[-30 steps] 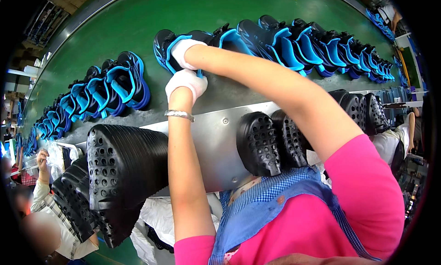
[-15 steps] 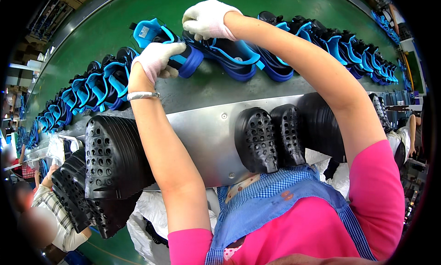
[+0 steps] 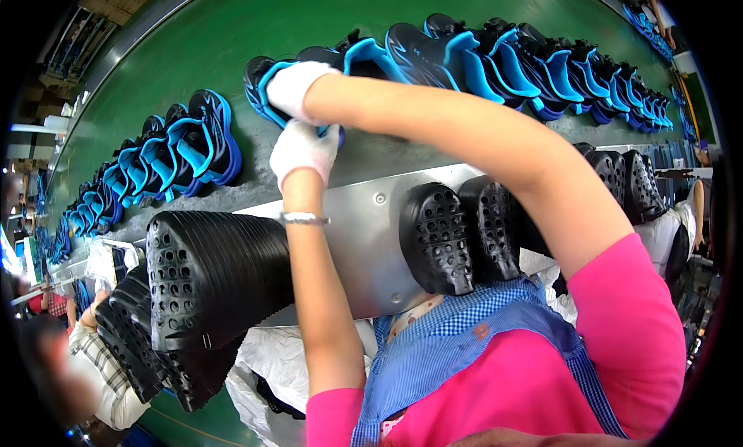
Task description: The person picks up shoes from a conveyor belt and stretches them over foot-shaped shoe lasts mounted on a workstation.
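Right hand (image 3: 298,89) has come down onto the black-and-blue sneaker (image 3: 257,83) on the green table (image 3: 232,33); fingers hidden, can't tell if gripping. Left hand (image 3: 304,154) has shifted right, clamped on its heel. Right forearm (image 3: 418,110) partly blocks the right sneaker row (image 3: 457,60). Counts: one handled sneaker, two flanking rows, two perforated black sole-shaped pieces (image 3: 438,238) right of left forearm. Toe away, upper-left; long axis diagonal.

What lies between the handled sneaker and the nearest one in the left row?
Head view: bare green work surface separates the handled sneaker from the left row.
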Demonstrator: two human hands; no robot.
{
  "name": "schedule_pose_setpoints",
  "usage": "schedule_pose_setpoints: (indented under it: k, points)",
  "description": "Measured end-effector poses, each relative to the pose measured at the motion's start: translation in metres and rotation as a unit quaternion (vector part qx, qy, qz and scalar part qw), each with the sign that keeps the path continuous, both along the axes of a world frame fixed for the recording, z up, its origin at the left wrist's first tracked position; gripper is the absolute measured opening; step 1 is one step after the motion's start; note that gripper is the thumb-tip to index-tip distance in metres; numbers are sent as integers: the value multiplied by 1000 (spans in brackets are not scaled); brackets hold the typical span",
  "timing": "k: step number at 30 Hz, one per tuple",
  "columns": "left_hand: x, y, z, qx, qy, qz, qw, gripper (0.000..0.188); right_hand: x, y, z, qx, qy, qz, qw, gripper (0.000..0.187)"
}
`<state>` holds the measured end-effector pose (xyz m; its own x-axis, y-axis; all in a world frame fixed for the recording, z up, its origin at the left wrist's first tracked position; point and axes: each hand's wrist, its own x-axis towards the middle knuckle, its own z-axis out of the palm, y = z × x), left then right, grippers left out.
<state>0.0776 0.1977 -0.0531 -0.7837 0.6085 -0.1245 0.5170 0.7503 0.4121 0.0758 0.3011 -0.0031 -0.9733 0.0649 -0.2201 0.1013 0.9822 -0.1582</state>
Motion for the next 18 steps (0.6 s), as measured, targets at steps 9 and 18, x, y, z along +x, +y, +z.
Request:
schedule_pose_setpoints:
  k: [9, 18]
  points:
    - [23, -16, -49, 271, 93, 97, 953, 44, -37, -5, -39, 14, 5, -53, 998, 36]
    - [13, -23, -35, 226, 13, 78, 971, 30, -18, 7, 19, -29, -13, -121, 992, 29]
